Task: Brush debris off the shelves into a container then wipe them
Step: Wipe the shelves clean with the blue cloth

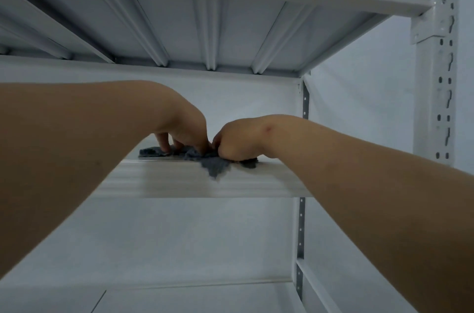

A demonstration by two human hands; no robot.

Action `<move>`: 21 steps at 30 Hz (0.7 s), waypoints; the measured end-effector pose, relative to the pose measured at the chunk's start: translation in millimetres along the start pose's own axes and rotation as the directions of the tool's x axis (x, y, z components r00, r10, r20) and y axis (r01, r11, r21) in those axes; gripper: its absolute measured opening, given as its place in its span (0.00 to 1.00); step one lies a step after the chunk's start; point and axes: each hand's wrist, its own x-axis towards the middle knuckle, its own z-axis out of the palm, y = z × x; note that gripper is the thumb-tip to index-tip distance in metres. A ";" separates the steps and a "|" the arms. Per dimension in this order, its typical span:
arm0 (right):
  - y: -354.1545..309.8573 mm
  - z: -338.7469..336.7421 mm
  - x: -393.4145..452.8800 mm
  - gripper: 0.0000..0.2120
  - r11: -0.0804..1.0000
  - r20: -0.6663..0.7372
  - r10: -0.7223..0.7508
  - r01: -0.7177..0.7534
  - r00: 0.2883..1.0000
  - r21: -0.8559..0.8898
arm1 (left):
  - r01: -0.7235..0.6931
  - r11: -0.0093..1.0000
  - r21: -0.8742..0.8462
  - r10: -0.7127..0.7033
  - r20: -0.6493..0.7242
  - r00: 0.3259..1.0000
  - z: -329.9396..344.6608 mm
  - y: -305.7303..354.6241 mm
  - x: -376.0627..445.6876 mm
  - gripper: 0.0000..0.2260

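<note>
Two bare forearms, no sleeves, watch or rings visible. A small reddish mark sits near the right hand (238,142), at the wrist.

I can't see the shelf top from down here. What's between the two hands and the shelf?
In the head view, a grey cloth lies under both the left hand and the right hand, on the white shelf, one corner hanging over its front edge.
</note>
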 end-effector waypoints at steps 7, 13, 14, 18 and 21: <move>74.3 0.3 13.3 0.14 0.978 0.035 0.127 -0.131 0.991 0.163 | -0.137 0.986 -0.090 0.130 -0.077 0.988 10.3 52.8 24.0 0.10; 88.3 1.4 56.9 0.16 0.973 0.160 0.099 -0.129 0.982 0.191 | -0.106 0.983 -0.148 0.106 -0.005 0.994 4.4 49.7 60.9 0.21; 87.5 0.7 65.1 0.16 0.971 0.178 0.092 -0.128 0.980 0.200 | -0.099 0.987 -0.126 0.101 0.006 0.995 2.6 47.3 68.3 0.21; 87.6 -0.7 94.9 0.16 0.959 0.280 0.066 -0.139 0.958 0.248 | -0.096 0.994 -0.047 0.099 0.072 0.992 -1.9 40.2 101.9 0.22; 90.4 -4.2 117.2 0.15 0.957 0.353 0.072 -0.164 0.933 0.239 | -0.104 0.995 -0.001 0.104 0.125 0.987 -5.8 35.8 123.8 0.22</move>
